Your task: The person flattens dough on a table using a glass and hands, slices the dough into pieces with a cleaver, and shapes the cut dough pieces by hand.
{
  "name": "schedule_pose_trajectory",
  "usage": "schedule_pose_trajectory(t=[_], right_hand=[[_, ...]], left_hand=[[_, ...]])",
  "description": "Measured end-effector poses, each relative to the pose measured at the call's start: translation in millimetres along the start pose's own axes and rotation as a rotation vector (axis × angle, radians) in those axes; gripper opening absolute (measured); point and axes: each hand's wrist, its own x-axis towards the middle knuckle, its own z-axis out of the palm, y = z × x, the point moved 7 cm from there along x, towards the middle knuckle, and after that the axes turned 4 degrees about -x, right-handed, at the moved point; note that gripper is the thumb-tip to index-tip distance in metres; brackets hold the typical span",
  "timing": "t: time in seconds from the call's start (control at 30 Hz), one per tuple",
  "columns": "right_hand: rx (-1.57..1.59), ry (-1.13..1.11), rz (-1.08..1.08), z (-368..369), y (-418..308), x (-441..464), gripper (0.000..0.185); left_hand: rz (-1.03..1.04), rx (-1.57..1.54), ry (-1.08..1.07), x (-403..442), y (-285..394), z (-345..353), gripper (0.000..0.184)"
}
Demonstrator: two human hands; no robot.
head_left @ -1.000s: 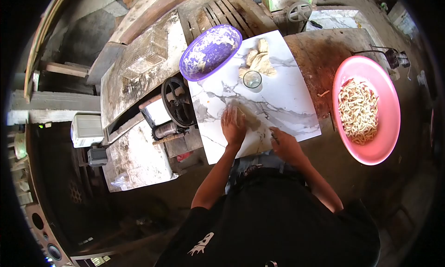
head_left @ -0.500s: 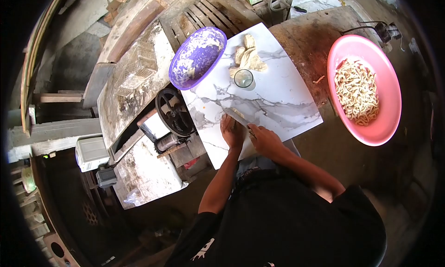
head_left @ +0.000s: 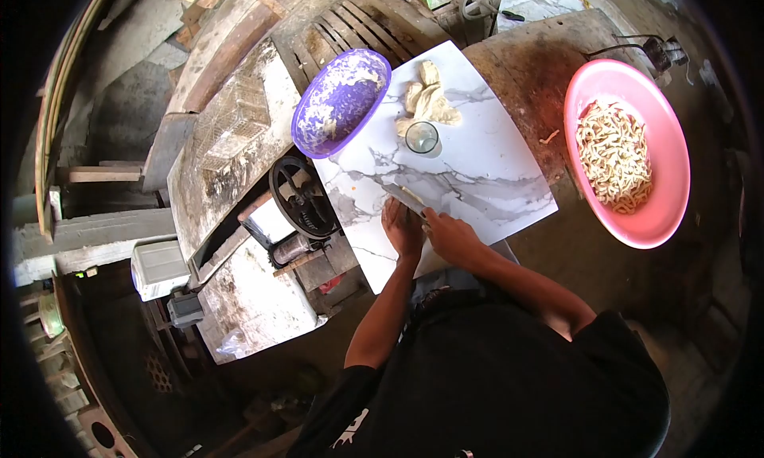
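A wide grey blade, the knife (head_left: 405, 196), lies slanted over the marbled board (head_left: 485, 189), its handle in my right hand (head_left: 450, 237). My left hand (head_left: 402, 227) is close beside the blade on the near side, its fingers bunched on something I cannot make out. A small pale strip of dough (head_left: 412, 194) shows along the blade's far edge. Farther up the board are lumps of pale dough (head_left: 432, 104) and a clear glass (head_left: 422, 137). The purple basin (head_left: 338, 112), smeared with dough, rests at the board's upper left corner.
At the right stands a pink basin (head_left: 672, 163) holding many short dough strips (head_left: 613, 155). Left of the board is a machine with a black wheel (head_left: 301, 197). A wire basket (head_left: 239, 117) sits on the stained table at the left, near a pale lidded container (head_left: 161, 267).
The knife, low at the board's near side a second ago, has come up and left to my left hand. My left hand has closed from a flatter pose. The view has shifted.
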Motion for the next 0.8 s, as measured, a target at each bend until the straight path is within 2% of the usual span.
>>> schedule_pose_trajectory(t=[0.03,0.1,0.2,0.47,0.6,0.8], right_hand=[[-0.003,-0.002,-0.002,2,0,2,0.036],[0.017,0.017,-0.021,2,-1,5,0.024],[0.029,-0.022,0.006,-3,-2,6,0.029],[-0.007,0.007,-0.013,0,10,3,0.029],[-0.025,-0.033,0.019,-3,16,-16,0.03],[-0.006,-0.063,0.057,-4,31,-40,0.031]], left_hand=[[-0.005,-0.02,0.009,0,1,-1,0.023],[-0.013,-0.041,0.021,2,4,-4,0.023],[-0.026,-0.068,-0.023,2,5,-5,0.023],[-0.124,-0.029,-0.049,-4,-6,5,0.027],[-0.061,0.06,-0.078,-7,-2,8,0.029],[-0.047,0.005,-0.055,-8,1,4,0.03]])
